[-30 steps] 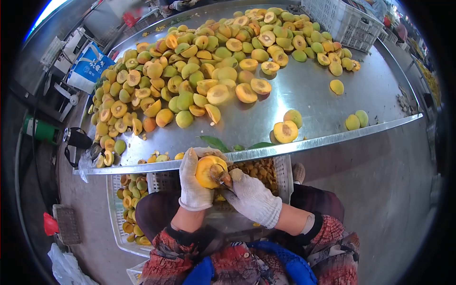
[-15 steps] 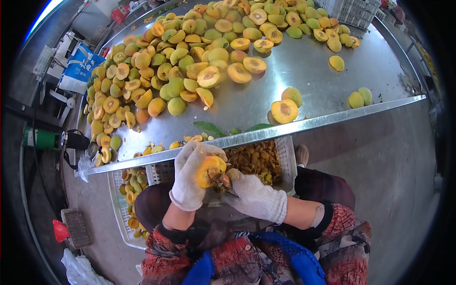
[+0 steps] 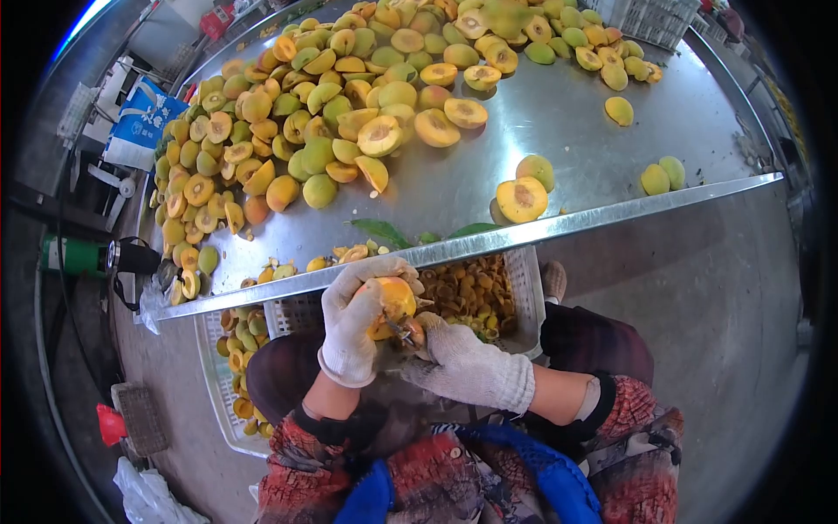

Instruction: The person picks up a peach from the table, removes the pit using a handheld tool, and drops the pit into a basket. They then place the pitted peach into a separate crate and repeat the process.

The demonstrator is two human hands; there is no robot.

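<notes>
My gloved left hand point(image 3: 347, 336) is closed around a yellow peach point(image 3: 397, 299), held up just in front of the table edge. My gloved right hand point(image 3: 471, 367) grips a small metal tool point(image 3: 410, 332), its tip against the underside of the fruit. Fingers hide most of the tool, so its exact kind does not show. A brownish lump, perhaps the pit, shows by the right thumb. Under both hands stands a white crate point(image 3: 526, 301) holding small orange-brown peach pieces.
Halved peaches point(image 3: 314, 157) lie heaped on the steel table point(image 3: 576, 113), whose raised rim point(image 3: 611, 210) runs just beyond my hands. Another white crate point(image 3: 214, 384) with peach halves stands at lower left. Green leaves point(image 3: 380, 231) lie near the rim. A grey-white crate point(image 3: 650, 22) sits at the far right.
The peach has turned a little in my left hand, and both hands have shifted slightly. My right hand still works the tool against the fruit. The view has moved slightly.
</notes>
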